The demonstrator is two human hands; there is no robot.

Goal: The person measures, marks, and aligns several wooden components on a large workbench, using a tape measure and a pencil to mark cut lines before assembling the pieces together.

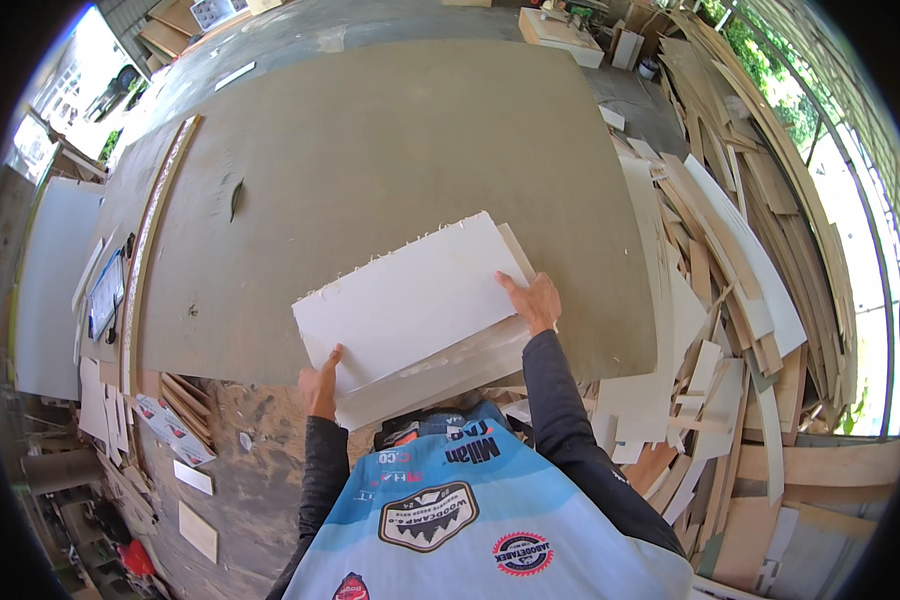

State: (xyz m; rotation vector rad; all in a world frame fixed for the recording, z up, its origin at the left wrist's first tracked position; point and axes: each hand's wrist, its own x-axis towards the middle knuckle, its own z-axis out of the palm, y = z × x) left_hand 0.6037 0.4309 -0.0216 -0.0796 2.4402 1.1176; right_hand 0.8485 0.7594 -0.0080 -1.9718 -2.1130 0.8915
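A stack of white rectangular boards (410, 300) lies tilted at the near edge of the large brown table panel (390, 150). The top board's far edge is ragged with frayed slivers, and the boards under it stick out on the near and right sides. My left hand (320, 387) grips the stack's left end, thumb on top. At the right end, my right hand (532, 302) holds it the same way, with the thumb lying on the white face. The fingers of both hands are mostly hidden beneath or behind the boards.
A long narrow wood strip (157, 250) lies along the panel's left side, with a clipboard (107, 295) beyond it. A dark leaf (236, 200) rests on the panel. Offcuts (710, 390) and long planks (770, 220) are piled at the right. Small boards (198, 530) lie on the floor.
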